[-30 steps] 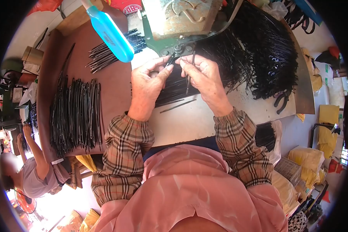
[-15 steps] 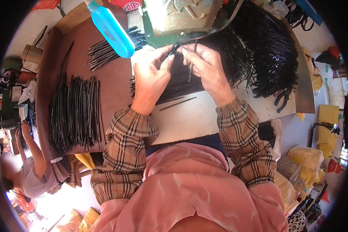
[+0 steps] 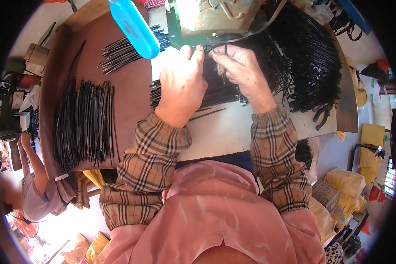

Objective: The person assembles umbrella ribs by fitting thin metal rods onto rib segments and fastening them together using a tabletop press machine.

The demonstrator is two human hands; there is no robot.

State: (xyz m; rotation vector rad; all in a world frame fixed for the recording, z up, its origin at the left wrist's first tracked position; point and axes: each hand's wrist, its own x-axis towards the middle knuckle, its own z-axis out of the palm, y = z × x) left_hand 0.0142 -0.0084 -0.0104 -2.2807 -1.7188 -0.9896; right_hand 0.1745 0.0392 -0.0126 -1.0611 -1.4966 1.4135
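My left hand [image 3: 182, 88] is closed, its thumb and fingertips pinched at a small dark end of a thin black strip [image 3: 225, 49]. My right hand [image 3: 244, 75] pinches the same strip between thumb and forefinger, and part of it hangs past the fingers. The fingertips of both hands nearly meet just below a worn metal machine [image 3: 220, 20] with a green base. Exactly how the strip's end sits between the fingers is too small to make out. Under and behind my hands lie several more black strips [image 3: 215, 90].
A blue bottle-shaped object [image 3: 136, 31] stands at upper left. Bundles of black strips [image 3: 86, 125] lie on the brown surface [image 3: 130, 94], and a large heap [image 3: 310, 57] fills the right. Black-handled pliers [image 3: 322, 116] rest by the heap. Another person [image 3: 39, 193] is at far left.
My left hand has turned so its back faces up, thumb over the strip's end, and moved slightly right. My right hand has shifted a little right, still pinching the strip.
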